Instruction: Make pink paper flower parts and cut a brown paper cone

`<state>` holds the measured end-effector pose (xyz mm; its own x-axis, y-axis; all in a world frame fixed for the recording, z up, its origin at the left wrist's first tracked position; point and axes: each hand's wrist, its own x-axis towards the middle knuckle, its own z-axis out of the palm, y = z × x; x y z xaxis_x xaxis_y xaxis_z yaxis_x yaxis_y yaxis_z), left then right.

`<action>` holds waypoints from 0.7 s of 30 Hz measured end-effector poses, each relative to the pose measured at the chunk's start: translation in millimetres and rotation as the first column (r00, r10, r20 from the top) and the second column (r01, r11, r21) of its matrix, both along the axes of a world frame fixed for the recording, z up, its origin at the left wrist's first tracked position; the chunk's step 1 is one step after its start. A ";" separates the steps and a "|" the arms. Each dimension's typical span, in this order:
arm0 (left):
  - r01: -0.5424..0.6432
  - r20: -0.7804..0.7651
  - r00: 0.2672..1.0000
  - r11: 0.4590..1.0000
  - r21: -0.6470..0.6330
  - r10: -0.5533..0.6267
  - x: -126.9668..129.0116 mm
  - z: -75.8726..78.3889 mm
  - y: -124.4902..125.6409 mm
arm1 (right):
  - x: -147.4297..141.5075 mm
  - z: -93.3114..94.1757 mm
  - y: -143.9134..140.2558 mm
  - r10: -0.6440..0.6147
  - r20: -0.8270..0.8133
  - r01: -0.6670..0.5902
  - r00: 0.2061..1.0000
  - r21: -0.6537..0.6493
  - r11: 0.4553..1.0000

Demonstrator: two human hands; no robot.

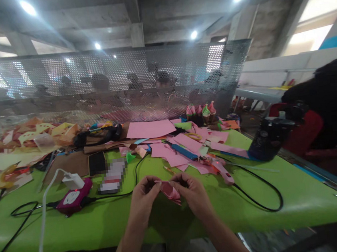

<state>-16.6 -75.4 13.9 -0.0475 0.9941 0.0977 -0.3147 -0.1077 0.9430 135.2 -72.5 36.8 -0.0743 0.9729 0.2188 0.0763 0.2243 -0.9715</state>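
— What's on the table (285, 206)?
— Paper sheets (171, 147) at the back, glue gun (221, 168) right of the hands, charger (73, 196) left.
— Behind it all?
— A mesh screen (106, 84).

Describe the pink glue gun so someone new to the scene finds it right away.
Start at the green table and look just right of the person's right hand. The glue gun lies flat there, below the scattered pink paper sheets. Unlike the flat paper around it, it is a solid pink body with a small red light and a black cord looping off to the right.
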 end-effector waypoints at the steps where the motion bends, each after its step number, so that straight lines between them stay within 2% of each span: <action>1: -0.006 0.008 1.000 1.000 0.000 0.006 -0.1 0.6 -0.5 | 0.2 0.0 0.2 0.003 -0.004 -0.003 1.000 0.000 1.000; 10: -0.021 -0.053 0.998 1.000 0.009 0.022 -0.8 1.0 -0.4 | -2.2 0.5 1.2 0.012 0.038 -0.012 0.999 0.001 1.000; 21: -0.030 -0.005 1.000 1.000 -0.006 0.030 -0.9 2.4 -1.2 | -1.7 0.8 1.4 -0.014 0.062 0.014 0.998 0.002 1.000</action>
